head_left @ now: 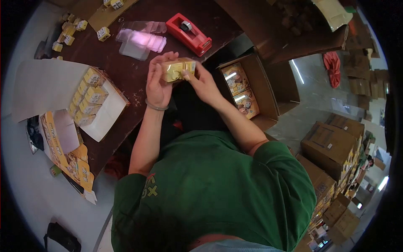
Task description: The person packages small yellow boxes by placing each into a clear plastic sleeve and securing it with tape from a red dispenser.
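Between my two hands, above the table's near edge, is a small yellow box with a glossy, clear-looking surface. My left hand supports its left side, with the fingers behind it. My right hand grips the right end, its thumb on the near face. Just beyond lie overlapping clear plastic sheets, folded flat. A red tape dispenser with a roll in it stands to their right.
An open white-lined carton at left holds several small yellow boxes. More yellow boxes lie at the far left of the dark table. On my right, a brown carton contains printed packages. Stacked cartons stand farther right.
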The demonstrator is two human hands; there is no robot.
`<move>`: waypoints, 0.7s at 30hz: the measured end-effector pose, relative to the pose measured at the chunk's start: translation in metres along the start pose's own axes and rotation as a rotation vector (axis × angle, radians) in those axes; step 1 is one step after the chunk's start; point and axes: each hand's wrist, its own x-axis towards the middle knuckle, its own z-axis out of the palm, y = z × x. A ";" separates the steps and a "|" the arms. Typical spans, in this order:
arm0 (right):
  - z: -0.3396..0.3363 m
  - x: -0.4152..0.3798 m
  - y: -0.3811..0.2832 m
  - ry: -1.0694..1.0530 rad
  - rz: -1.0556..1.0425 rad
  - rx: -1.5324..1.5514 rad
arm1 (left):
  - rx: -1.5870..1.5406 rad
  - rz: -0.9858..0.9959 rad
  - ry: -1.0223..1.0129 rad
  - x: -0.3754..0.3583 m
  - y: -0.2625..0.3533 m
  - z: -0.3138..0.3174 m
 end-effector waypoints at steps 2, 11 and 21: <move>-0.011 0.009 -0.055 -0.050 -0.245 -0.307 | 0.146 0.038 -0.093 0.008 0.009 -0.019; -0.073 0.078 -0.052 0.150 -0.447 -0.884 | 0.747 -0.029 -0.296 0.060 -0.003 -0.022; -0.086 0.058 -0.045 0.113 0.092 -0.245 | 0.938 0.011 -0.282 0.073 -0.027 -0.001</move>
